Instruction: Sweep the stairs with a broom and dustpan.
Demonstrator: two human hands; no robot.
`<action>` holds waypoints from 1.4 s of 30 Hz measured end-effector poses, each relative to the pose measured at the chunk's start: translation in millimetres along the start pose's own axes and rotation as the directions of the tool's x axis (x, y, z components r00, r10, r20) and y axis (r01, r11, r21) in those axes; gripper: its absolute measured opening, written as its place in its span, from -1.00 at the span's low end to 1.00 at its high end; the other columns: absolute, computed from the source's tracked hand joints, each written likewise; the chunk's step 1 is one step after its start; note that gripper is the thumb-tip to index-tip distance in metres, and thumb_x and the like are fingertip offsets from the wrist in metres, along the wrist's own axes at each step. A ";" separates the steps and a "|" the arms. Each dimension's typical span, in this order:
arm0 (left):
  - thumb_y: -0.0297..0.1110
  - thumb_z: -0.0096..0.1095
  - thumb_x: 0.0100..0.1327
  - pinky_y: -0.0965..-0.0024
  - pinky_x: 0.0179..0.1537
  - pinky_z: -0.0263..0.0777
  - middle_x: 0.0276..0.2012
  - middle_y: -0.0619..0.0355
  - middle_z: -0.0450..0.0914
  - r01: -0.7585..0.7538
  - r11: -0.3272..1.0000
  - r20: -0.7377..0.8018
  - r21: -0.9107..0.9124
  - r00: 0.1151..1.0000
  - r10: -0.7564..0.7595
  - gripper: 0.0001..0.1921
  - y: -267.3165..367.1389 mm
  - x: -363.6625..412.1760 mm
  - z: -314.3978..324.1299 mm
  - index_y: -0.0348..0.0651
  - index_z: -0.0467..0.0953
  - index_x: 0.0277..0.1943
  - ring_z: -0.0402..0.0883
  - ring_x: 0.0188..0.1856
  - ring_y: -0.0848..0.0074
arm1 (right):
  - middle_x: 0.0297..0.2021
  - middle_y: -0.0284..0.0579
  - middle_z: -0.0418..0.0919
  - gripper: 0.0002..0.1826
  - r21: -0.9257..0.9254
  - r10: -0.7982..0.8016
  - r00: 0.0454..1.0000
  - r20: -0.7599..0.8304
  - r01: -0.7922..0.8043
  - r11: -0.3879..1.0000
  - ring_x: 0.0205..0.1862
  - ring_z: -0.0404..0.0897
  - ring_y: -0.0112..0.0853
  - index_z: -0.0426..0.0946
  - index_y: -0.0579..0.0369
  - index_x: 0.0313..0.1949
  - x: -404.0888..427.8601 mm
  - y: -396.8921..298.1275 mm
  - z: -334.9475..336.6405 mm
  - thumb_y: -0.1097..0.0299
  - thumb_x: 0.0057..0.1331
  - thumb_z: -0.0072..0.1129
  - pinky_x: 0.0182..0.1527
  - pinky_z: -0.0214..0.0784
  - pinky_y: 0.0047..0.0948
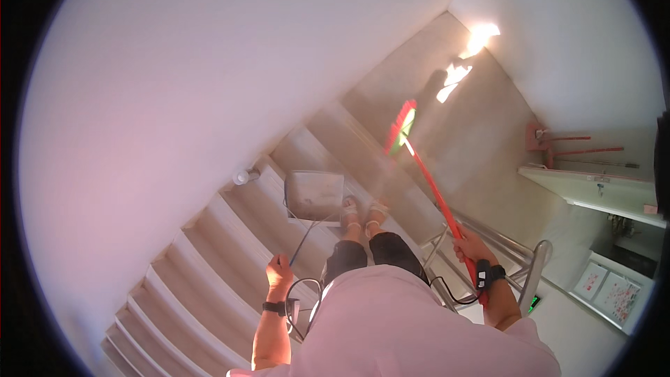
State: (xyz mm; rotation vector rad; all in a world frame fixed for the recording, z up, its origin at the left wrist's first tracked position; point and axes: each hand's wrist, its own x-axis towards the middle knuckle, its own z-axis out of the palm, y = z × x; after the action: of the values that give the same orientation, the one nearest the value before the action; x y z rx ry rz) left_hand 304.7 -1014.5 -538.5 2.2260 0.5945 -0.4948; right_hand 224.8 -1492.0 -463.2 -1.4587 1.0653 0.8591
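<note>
My right hand (469, 246) is closed around the red handle of a broom (433, 188), near a metal stair railing. The broom's head (402, 126), green with red bristles, is blurred and lies over the floor by the edge of a stair. My left hand (280, 270) is shut on the thin dark handle of a dustpan (315, 191). The pale, box-like pan rests on a step to the left of my feet, its inside dusty. Both wrists wear dark straps with small devices and cables.
Curved stairs (225, 262) run down the left side beside a white wall (183, 89). A white cylindrical object (242, 177) stands by the wall. The metal railing (535, 272) is at my right. An open door (596, 183) and red long-handled tools (573, 139) are farther right.
</note>
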 end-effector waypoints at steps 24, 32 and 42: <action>-0.29 -0.10 0.17 0.44 -0.81 0.23 -0.77 0.21 0.25 0.135 0.979 -0.121 -0.151 0.981 -0.154 -0.66 8.7 -41.0 -13.4 -0.32 0.26 -0.66 0.25 -0.77 0.60 | -0.67 -0.26 0.34 -0.62 -0.004 -0.055 0.971 0.232 0.057 0.998 -0.71 0.35 -0.51 0.26 0.05 0.00 58.1 -9.9 28.0 0.44 0.15 -0.10 -0.67 0.25 -0.47; -0.28 -0.11 0.16 0.42 -0.77 0.16 -0.79 0.20 0.23 0.022 0.997 -0.178 -0.072 0.983 -0.034 -0.64 5.4 -32.8 -12.4 -0.32 0.26 -0.67 0.18 -0.76 0.59 | -0.68 -0.25 0.31 -0.60 -0.345 -0.038 0.991 0.131 0.082 0.935 -0.73 0.34 -0.48 0.24 0.08 0.00 45.0 24.8 0.3 0.46 0.11 -0.12 -0.67 0.26 -0.45; -0.27 -0.12 0.16 0.39 -0.69 0.13 -0.80 0.18 0.26 -0.042 0.999 -0.141 0.016 0.989 0.044 -0.64 32.1 -32.5 -11.9 -0.33 0.27 -0.67 0.18 -0.71 0.58 | -0.56 0.02 0.46 -0.51 -0.586 -0.125 0.977 0.174 0.205 0.784 -0.60 0.49 -0.29 0.21 0.07 0.06 38.7 61.4 -19.3 0.44 0.06 -0.14 -0.55 0.32 -0.32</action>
State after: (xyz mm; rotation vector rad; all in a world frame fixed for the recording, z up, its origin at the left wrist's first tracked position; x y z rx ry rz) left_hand 298.0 -1033.1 -495.7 2.2947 0.6158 -0.3215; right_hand 179.3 -1518.2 -517.0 -1.9610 0.5641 1.2134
